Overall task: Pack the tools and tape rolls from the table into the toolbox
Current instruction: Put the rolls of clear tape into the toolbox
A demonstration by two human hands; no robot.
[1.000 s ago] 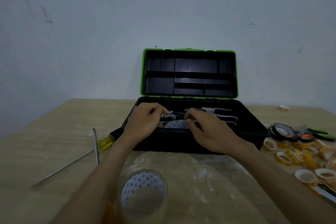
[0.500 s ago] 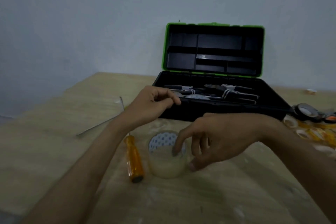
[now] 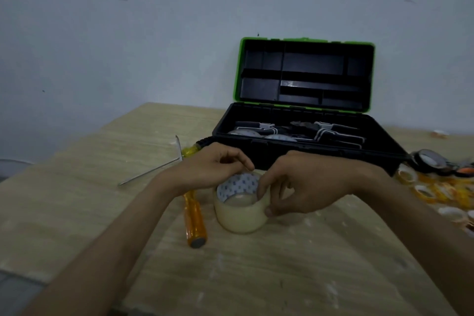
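A wide clear tape roll (image 3: 241, 213) stands on the wooden table in front of the open black and green toolbox (image 3: 302, 146). My right hand (image 3: 302, 185) grips the roll's right rim, thumb on the outer wall and fingers over the top edge. My left hand (image 3: 215, 167) sits at the roll's far left rim with fingers curled and fingertips pinched near the edge; whether it holds the roll is unclear. Pliers and tape rolls lie inside the toolbox. An orange-handled screwdriver (image 3: 195, 215) lies just left of the roll.
A second, yellow-handled screwdriver (image 3: 191, 150) and a thin metal rod (image 3: 151, 169) lie left of the toolbox. Several small tape rolls (image 3: 436, 187) are heaped at the table's right edge. A wall stands behind the toolbox.
Both hands came out of the toolbox and back toward me. The right hand took hold of the clear tape roll, and the left hand came down to its rim.
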